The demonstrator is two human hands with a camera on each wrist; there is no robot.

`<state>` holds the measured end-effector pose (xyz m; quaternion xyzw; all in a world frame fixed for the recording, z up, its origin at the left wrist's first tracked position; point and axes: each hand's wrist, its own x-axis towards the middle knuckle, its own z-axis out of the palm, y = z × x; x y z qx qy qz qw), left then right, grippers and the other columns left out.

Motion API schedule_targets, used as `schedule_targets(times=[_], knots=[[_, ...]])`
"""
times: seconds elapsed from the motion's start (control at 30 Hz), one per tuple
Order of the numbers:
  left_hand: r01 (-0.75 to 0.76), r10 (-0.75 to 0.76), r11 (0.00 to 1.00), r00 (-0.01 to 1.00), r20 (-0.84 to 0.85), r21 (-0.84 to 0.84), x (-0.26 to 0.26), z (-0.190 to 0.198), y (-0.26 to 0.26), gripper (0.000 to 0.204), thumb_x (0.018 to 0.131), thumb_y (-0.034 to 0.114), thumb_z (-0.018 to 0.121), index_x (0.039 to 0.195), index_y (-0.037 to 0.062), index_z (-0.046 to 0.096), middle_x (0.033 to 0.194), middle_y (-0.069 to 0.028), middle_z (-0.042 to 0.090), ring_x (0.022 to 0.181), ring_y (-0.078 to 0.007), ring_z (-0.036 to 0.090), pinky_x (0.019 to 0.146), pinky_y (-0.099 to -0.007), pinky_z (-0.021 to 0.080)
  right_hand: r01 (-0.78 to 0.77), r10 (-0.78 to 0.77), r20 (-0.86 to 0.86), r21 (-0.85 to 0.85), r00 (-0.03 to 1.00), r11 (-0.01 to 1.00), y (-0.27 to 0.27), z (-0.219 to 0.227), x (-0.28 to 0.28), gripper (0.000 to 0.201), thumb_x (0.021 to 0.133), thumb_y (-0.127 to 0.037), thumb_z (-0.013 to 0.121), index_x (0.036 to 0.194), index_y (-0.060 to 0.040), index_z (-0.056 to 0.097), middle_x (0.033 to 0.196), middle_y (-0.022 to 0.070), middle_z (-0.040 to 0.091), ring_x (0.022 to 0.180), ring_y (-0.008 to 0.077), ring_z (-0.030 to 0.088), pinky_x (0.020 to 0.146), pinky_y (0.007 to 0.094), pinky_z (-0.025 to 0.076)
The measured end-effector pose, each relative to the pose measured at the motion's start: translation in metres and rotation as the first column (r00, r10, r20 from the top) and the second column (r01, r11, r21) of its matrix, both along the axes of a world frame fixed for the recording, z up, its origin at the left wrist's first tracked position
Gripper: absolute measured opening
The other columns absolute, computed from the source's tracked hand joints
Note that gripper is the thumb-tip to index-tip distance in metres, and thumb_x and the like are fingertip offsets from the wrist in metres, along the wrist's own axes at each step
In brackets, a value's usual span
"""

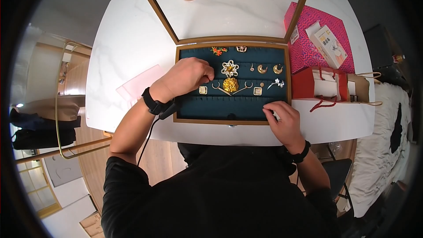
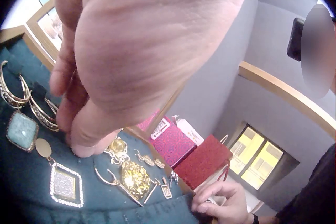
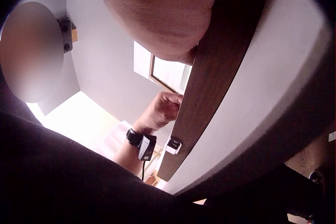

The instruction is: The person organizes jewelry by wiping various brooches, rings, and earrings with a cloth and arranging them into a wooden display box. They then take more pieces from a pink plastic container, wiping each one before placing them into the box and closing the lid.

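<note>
1. Right hand [image 1: 285,121]: at the case's 4 o'clock edge; thumb and fingers loosely parted.
2. Jewellery case [image 1: 198,110]: wooden, green-lined, open before the person.
3. Left hand [image 1: 187,77]: over the case's 9 o'clock side, fingers bent; cannot tell whether they pinch anything. Turquoise pendant [image 2: 22,130] beneath, hidden from the head view.
4. Table [image 1: 119,35]: white, veined; red bag [image 1: 303,83] at 3, pink box [image 1: 339,24] at 2.
5. Lid [image 1: 160,14]: 12 o'clock, top partly cut off.
6. Room: rail [image 1: 56,110] at 9, rumpled bedding [image 1: 379,150] at 4; margins dark.
</note>
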<state>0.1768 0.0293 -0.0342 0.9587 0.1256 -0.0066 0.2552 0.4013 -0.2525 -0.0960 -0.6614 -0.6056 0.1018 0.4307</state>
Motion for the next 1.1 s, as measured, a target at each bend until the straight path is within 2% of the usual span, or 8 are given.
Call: schedule_targets(times=[0.1,0.2,0.27,0.3,0.33,0.4,0.7,1.1], knots=[[-0.008,0.008,1.000,1.000,0.009,0.006,0.001,0.004,0.000,0.013,0.086,-0.003,0.080,0.098,0.0001,0.078,0.097,-0.0150,0.075,0.092,-0.0384,0.072,0.082,-0.0446,0.059,0.002,-0.002,0.001,0.003,1.000,1.000,0.000,-0.001,0.000,0.014,0.090,0.001,0.083,0.102,-0.0026,0.077,0.096,0.0110,0.077,0.083,0.0291,0.076,0.071,0.0361,0.061],[-0.084,0.085,0.996,0.994,0.069,-0.022,0.004,0.008,0.004,0.014,0.088,-0.003,0.081,0.100,-0.0005,0.078,0.097,-0.0135,0.077,0.090,-0.0324,0.075,0.081,-0.0408,0.060,0.003,-0.003,0.005,0.010,1.000,1.000,0.000,0.000,0.000,0.014,0.090,0.001,0.083,0.102,-0.0025,0.077,0.096,0.0109,0.077,0.083,0.0291,0.076,0.071,0.0360,0.061],[-0.266,0.293,0.941,0.949,0.114,-0.209,0.006,0.006,0.010,0.015,0.089,-0.005,0.081,0.104,-0.0004,0.079,0.098,-0.0114,0.079,0.088,-0.0247,0.077,0.081,-0.0345,0.060,0.002,-0.002,0.009,0.012,1.000,1.000,0.000,0.001,-0.001,0.014,0.090,0.001,0.083,0.102,-0.0024,0.077,0.096,0.0108,0.077,0.083,0.0292,0.076,0.071,0.0360,0.061],[-0.304,0.325,0.934,0.941,0.090,-0.187,0.009,0.007,0.014,0.016,0.090,-0.006,0.082,0.105,-0.0009,0.079,0.097,-0.0084,0.081,0.089,-0.0173,0.077,0.082,-0.0301,0.061,0.006,-0.006,0.003,0.009,1.000,1.000,0.000,0.001,-0.001,0.014,0.089,0.002,0.083,0.101,-0.0014,0.076,0.095,0.0119,0.077,0.083,0.0297,0.076,0.071,0.0362,0.060],[-0.306,0.326,0.934,0.941,0.091,-0.186,0.011,0.005,0.018,0.016,0.090,-0.006,0.082,0.105,-0.0009,0.079,0.097,-0.0084,0.081,0.089,-0.0173,0.077,0.082,-0.0301,0.061,0.011,-0.011,-0.003,0.007,1.000,1.000,0.000,0.002,-0.002,0.014,0.089,0.003,0.083,0.100,-0.0003,0.076,0.094,0.0130,0.077,0.082,0.0302,0.075,0.071,0.0364,0.058],[-0.375,0.427,0.853,0.901,0.072,-0.363,0.015,-0.005,0.026,0.014,0.091,-0.007,0.082,0.103,-0.0014,0.079,0.095,-0.0068,0.081,0.089,-0.0147,0.076,0.084,-0.0289,0.061,0.006,-0.006,0.013,0.012,1.000,1.000,0.001,0.000,-0.001,0.014,0.089,0.002,0.083,0.101,-0.0015,0.076,0.095,0.0119,0.077,0.082,0.0297,0.076,0.070,0.0364,0.059],[-0.394,0.382,0.850,0.918,-0.107,-0.349,0.028,-0.011,0.031,0.013,0.091,-0.005,0.083,0.102,0.0007,0.081,0.093,-0.0049,0.081,0.088,-0.0129,0.074,0.083,-0.0285,0.059,0.010,-0.010,0.013,0.019,1.000,1.000,0.000,-0.002,-0.001,0.013,0.090,0.000,0.083,0.101,-0.0027,0.077,0.095,0.0109,0.077,0.082,0.0297,0.076,0.069,0.0368,0.060],[-0.381,0.360,0.898,0.924,-0.128,-0.220,0.028,-0.014,0.031,0.013,0.092,-0.001,0.083,0.105,0.0013,0.084,0.092,-0.0079,0.082,0.084,-0.0153,0.075,0.080,-0.0309,0.059,0.005,-0.005,0.017,0.011,1.000,1.000,0.000,0.002,-0.001,0.012,0.091,0.000,0.082,0.101,-0.0024,0.077,0.095,0.0110,0.077,0.082,0.0296,0.076,0.070,0.0370,0.060]])
